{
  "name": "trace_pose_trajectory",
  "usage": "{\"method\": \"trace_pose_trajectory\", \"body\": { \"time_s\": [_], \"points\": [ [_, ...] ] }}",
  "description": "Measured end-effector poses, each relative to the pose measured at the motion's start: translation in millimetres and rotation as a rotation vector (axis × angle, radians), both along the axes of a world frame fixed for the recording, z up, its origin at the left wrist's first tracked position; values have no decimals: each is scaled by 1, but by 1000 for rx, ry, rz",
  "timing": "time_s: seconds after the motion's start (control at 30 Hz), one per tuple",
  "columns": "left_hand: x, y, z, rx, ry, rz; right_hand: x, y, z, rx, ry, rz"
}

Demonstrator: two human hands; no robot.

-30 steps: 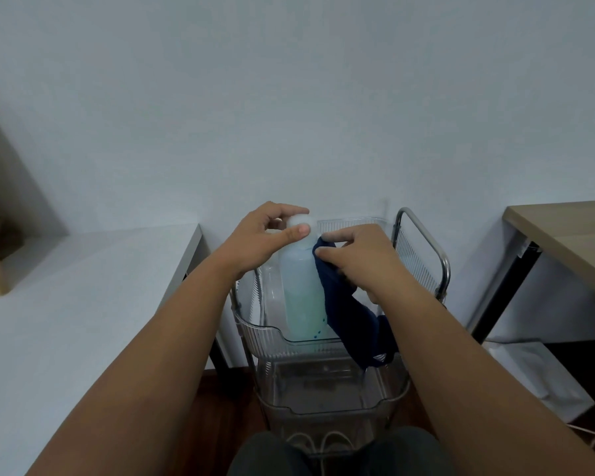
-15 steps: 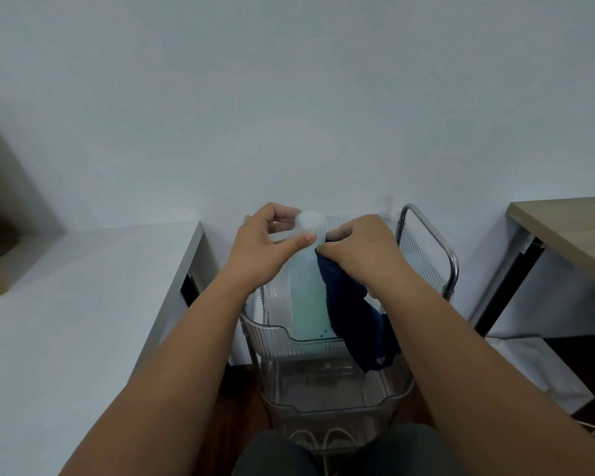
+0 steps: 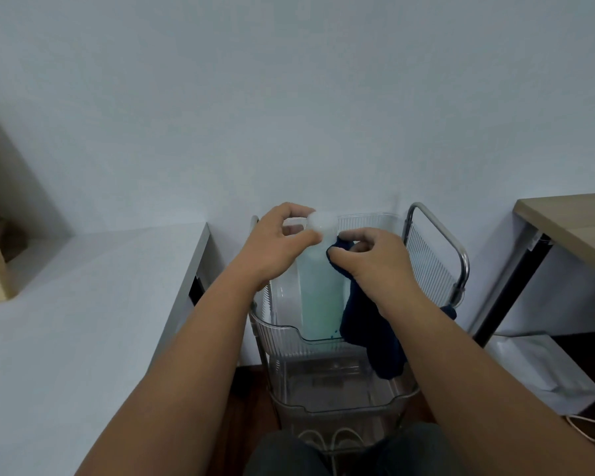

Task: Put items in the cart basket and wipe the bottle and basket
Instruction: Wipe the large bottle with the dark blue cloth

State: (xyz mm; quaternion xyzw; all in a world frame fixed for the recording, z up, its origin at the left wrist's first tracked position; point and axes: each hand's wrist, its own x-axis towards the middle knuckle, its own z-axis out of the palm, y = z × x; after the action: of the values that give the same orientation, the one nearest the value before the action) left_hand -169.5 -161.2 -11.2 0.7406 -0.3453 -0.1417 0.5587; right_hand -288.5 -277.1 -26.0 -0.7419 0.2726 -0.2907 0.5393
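A: Head view. Where is the bottle?

B: The bottle (image 3: 321, 297), translucent with pale green liquid, stands upright in the top basket (image 3: 282, 333) of the clear cart, toward the basket's left-centre. Its white cap (image 3: 322, 222) is at the top, in front of the far wall.

A: Left hand?

B: Left hand (image 3: 275, 247) is at the bottle's neck. Thumb and curled fingers are closed round the cap and neck, holding the bottle.

A: Right hand?

B: Right hand (image 3: 371, 259) grips a dark blue cloth (image 3: 368, 324). Fingers are curled round a bunched part of it, which is pressed against the bottle's right shoulder just below the cap. The rest of the cloth hangs down over the basket's near right rim.

A: Cart details?

B: A metal handle frame (image 3: 461, 255) rises on the right side of the cart. A lower basket (image 3: 340, 408), also clear, sits under the top one; its contents are too blurred to tell.

A: Surroundings?

B: A white desk (image 3: 83, 321) on the left, just beside the cart. A wooden desk (image 3: 571, 221) on the far right, well apart, with a white paper bag (image 3: 543, 376) on the floor below it. The person's dark-clad knees (image 3: 351, 455) are at the near edge.
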Motion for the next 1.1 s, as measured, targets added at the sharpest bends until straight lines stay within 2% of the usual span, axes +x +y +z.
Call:
{"method": "trace_pose_trajectory", "body": {
  "time_s": [0.13, 0.27, 0.43, 0.57, 0.7, 0.87, 1.1],
  "points": [
    [3, 3, -5, -6, -46, 40, -5, -4, -1, 21, -5, 52],
    [3, 1, -9, -42, -117, 126, -9, -4, 2, -47, 58, 122],
    [-1, -3, -8, -13, -189, 109, -3, -5, 12, -180, 153, 62],
    [1, -2, -5, -9, -170, 111, 3, -4, 14, -166, 157, 57],
    [6, 6, -3, -52, -31, 22, 7, -9, 14, -26, 84, 70],
    [16, 16, -3, -67, -18, -56, 10, -10, 15, 69, 57, 105],
    [25, 24, 3, 155, 20, -302, 12, -11, 11, 48, 57, 123]
  ]
}}
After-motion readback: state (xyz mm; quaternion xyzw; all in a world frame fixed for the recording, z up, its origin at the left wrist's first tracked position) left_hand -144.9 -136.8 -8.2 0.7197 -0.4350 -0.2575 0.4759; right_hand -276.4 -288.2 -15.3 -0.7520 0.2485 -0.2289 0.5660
